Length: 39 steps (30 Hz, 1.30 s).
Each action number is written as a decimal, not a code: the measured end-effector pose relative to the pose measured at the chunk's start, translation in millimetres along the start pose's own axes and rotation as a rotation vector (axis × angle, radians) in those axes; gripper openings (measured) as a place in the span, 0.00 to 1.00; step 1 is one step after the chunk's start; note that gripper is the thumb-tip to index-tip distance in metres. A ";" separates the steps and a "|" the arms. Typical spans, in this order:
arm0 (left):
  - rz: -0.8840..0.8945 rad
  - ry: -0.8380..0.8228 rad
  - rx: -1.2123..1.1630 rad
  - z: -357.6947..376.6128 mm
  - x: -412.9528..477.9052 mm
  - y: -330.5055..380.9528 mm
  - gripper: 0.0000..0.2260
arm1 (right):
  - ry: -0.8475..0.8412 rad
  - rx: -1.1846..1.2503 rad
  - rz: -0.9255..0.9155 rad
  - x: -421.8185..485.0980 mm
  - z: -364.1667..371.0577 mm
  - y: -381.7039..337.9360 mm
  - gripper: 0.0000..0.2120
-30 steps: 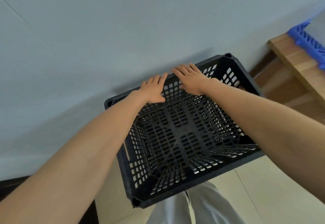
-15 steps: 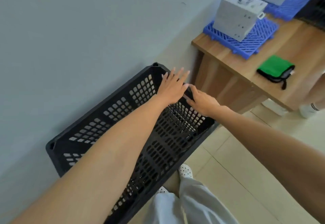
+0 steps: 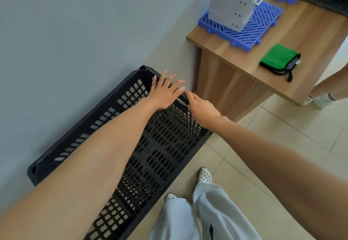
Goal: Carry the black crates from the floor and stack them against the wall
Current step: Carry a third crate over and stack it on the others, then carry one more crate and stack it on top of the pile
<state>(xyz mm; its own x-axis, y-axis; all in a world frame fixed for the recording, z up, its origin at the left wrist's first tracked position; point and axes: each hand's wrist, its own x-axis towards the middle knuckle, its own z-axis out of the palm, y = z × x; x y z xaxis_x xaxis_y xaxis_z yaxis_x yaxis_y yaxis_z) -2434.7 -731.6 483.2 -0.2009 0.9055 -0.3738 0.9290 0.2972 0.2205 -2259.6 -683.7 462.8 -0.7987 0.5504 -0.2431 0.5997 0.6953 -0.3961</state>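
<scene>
A black perforated crate [image 3: 162, 145] sits high up with one long side against the pale wall [image 3: 75, 32]. What it rests on is hidden beneath it. My left hand [image 3: 165, 92] lies flat with fingers spread on the far end of the crate's rim, near the corner. My right hand [image 3: 201, 109] curls its fingers over the same short end rim, just right of the left hand. Both forearms reach across the crate's open top.
A wooden table [image 3: 282, 55] stands right of the crate, carrying a blue grid mat [image 3: 263, 24], a grey box [image 3: 231, 4] and a green pouch [image 3: 280, 58]. Another person's leg and shoe [image 3: 323, 98] are at the right edge. My feet stand on tiled floor [image 3: 282, 145].
The view has swung to the right, bringing the table into sight. Both hands slid from the crate's long wall-side rim to its short end by the table.
</scene>
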 end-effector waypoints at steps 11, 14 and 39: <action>0.014 -0.054 0.131 -0.3 -26.1 30.4 0.23 | -0.116 0.021 0.146 -35.4 -14.6 -0.1 0.30; 0.093 -0.064 0.203 -9.5 -33.7 43.1 0.24 | -0.133 0.044 0.231 -62.8 -23.1 7.8 0.29; 1.150 -0.180 0.561 170.7 -193.0 573.6 0.17 | 0.110 0.219 1.319 -656.2 41.8 151.6 0.16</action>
<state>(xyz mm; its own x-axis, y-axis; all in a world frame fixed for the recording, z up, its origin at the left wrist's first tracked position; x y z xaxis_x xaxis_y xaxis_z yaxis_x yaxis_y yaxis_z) -1810.1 -787.7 528.1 0.8002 0.4884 -0.3479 0.5511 -0.8278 0.1054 -1646.7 -958.8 525.3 0.3807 0.7888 -0.4826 0.8848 -0.4624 -0.0579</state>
